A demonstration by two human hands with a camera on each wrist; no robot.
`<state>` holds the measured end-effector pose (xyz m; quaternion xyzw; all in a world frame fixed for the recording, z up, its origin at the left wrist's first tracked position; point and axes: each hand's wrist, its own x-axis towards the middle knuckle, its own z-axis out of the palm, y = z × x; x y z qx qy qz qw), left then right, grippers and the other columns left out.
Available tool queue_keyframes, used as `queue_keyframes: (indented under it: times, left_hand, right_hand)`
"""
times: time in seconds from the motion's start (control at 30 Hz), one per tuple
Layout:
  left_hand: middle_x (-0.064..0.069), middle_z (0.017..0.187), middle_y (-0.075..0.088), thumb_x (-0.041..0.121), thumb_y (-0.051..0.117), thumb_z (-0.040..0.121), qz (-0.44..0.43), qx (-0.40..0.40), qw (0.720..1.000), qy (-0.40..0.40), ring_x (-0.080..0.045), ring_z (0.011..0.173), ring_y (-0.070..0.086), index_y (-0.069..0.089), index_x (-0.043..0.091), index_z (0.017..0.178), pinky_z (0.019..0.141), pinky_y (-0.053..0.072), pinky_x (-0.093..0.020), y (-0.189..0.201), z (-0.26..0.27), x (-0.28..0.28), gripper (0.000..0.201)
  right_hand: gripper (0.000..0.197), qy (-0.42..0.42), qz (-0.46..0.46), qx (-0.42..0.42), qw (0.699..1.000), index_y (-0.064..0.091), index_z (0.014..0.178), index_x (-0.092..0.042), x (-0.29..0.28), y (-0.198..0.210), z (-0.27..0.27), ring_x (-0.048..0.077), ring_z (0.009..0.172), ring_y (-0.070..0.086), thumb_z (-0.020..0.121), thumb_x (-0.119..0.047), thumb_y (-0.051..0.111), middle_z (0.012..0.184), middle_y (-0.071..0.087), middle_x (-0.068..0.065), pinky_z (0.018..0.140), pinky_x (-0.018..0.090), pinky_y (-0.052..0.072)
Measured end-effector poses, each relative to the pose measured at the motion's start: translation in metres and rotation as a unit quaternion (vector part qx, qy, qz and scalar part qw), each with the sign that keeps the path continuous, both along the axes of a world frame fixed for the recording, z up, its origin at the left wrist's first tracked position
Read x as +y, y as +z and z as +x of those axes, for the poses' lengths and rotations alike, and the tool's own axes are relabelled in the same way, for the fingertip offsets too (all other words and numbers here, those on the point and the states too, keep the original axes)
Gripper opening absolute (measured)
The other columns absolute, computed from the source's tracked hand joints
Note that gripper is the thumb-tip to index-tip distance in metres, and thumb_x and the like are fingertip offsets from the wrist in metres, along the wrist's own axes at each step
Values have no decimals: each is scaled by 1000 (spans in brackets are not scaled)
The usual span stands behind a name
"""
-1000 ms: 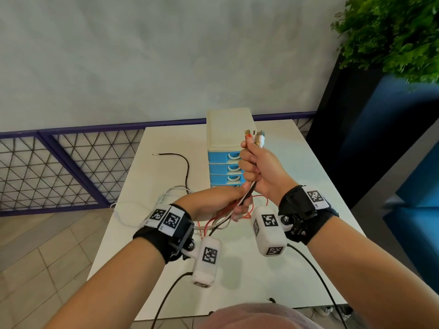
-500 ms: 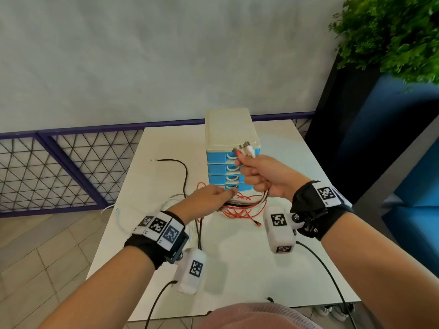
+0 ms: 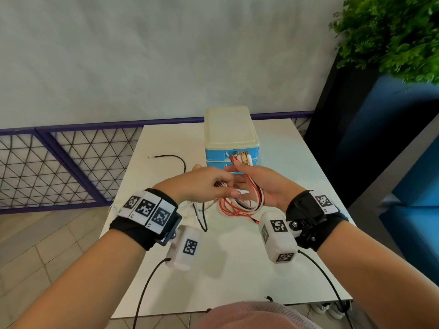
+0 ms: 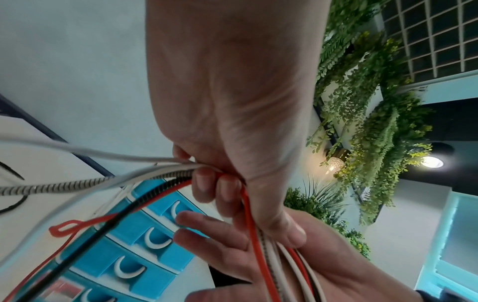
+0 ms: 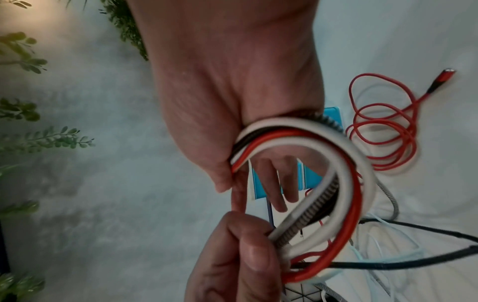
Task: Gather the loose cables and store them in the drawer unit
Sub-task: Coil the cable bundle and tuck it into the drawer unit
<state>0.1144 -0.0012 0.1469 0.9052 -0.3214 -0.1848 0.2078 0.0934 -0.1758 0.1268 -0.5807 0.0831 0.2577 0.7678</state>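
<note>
A bundle of red, white, black and braided cables (image 3: 250,198) curls in a loop between my two hands, in front of the drawer unit (image 3: 231,136). My right hand (image 3: 254,180) lies palm up, its thumb pinning the bundle (image 5: 333,143), and the plug ends (image 3: 241,159) stick out toward the blue drawers (image 4: 145,237). My left hand (image 3: 211,186) grips the other side of the loop with curled fingers (image 4: 217,186). Loose tails run down to the table: a red cable (image 5: 383,130), white ones, and a black cable (image 3: 177,159).
The white table (image 3: 237,269) has the drawer unit at its far middle, all drawers pushed in. A purple mesh fence (image 3: 66,162) stands to the left, a dark planter with greenery (image 3: 392,32) to the right. Camera leads hang from both wrists.
My right hand came down from a raised hold to the drawer fronts and turned palm up. My left hand moved in to meet it, bending the cables into a loop.
</note>
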Motion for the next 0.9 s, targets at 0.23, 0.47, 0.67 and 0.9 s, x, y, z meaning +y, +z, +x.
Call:
queue_keyframes:
  times: [0.23,0.47,0.67,0.9]
  left_hand:
    - [12,80,62,43,57,89,23,-33,999,-18,-1,75,52,57,23,81,84,25,-32,4,5,-5,22]
    - [2,97,63,40,68,81,-26,-15,999,20,-14,86,55,44,22,98,83,42,-34,-1,4,-9,34]
    - [-1,85,59,37,79,71,-97,-7,994,43,-15,67,55,25,21,100,58,49,-31,1,3,-6,63]
    - [-1,87,65,49,84,58,-50,-46,992,104,-12,67,63,11,29,130,60,54,-30,2,9,-8,104]
  right_hand:
    - [50,57,61,51,995,60,128,-15,3,0,0,25,84,67,94,-50,52,119,56,24,91,40,48]
    - [54,69,69,65,993,47,136,-16,5,1,1,26,76,71,98,-52,39,101,70,18,77,46,53]
    - [37,79,27,19,996,48,125,-17,15,0,-3,33,95,71,101,-43,39,98,72,23,79,41,58]
    - [39,93,-25,-47,994,47,123,5,17,-13,2,9,58,63,101,-28,47,85,56,31,52,25,54]
